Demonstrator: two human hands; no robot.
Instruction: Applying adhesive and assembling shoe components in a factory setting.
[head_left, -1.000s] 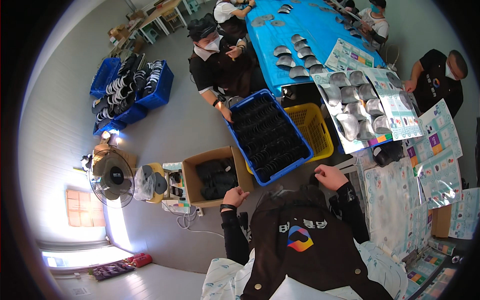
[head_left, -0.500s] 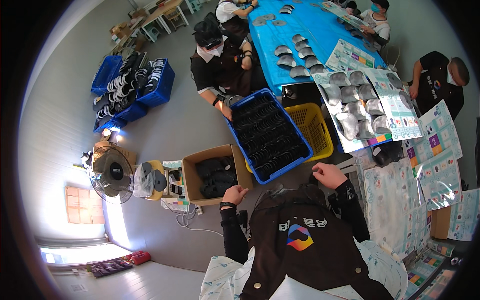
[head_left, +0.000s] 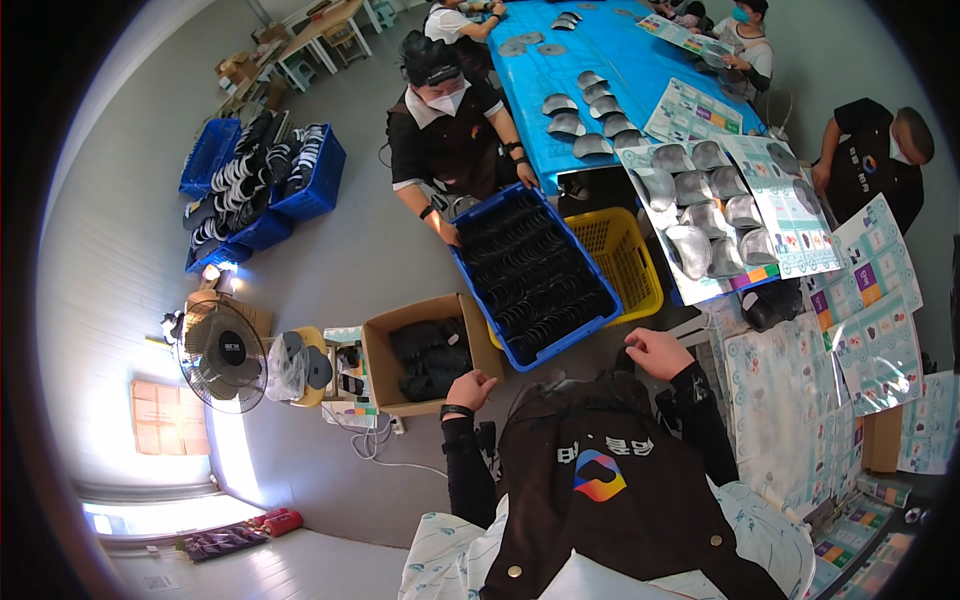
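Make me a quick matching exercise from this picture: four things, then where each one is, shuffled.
1. Cardboard box
2. Blue crate
3. Yellow basket
4. Electric fan

A. Partly hidden by the blue crate
B. Farthest left of the four
C. Nearest the wearer's left hand
D. At a co-worker's hands

Pairs: 1-C; 2-D; 3-A; 4-B

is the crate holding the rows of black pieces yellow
No, the crate around those black pieces shows a blue rim and wall.
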